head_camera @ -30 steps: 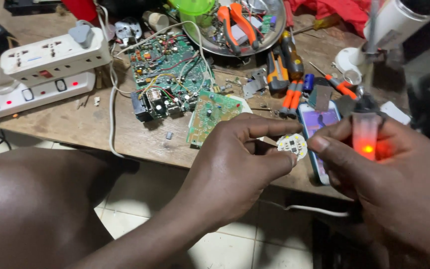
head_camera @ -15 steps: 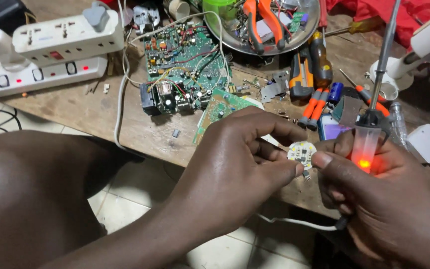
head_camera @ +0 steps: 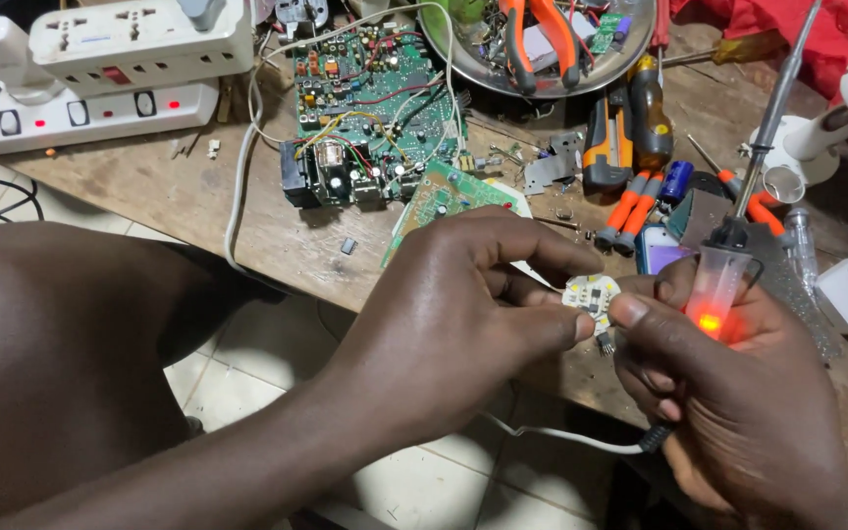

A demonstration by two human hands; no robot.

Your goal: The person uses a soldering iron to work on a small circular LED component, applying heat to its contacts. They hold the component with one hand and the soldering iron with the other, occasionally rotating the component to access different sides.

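Pinching a small round LED board (head_camera: pixel 591 293), your left hand (head_camera: pixel 463 304) steadied it for inspection. Your right hand (head_camera: pixel 728 393), touching its edge, gripped a glowing soldering iron (head_camera: pixel 728 265) upright, tip kept clear.

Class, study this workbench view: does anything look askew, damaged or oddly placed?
Yes. A small green circuit board lies tilted, propped against the larger opened board. Loose screws and metal scraps are scattered on the wooden bench. The soldering iron glows red in the right hand.

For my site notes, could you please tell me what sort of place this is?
Probably an electronics repair bench: a green circuit board lies on the wooden table, pliers sit in a metal bowl, and the right hand holds a soldering iron.
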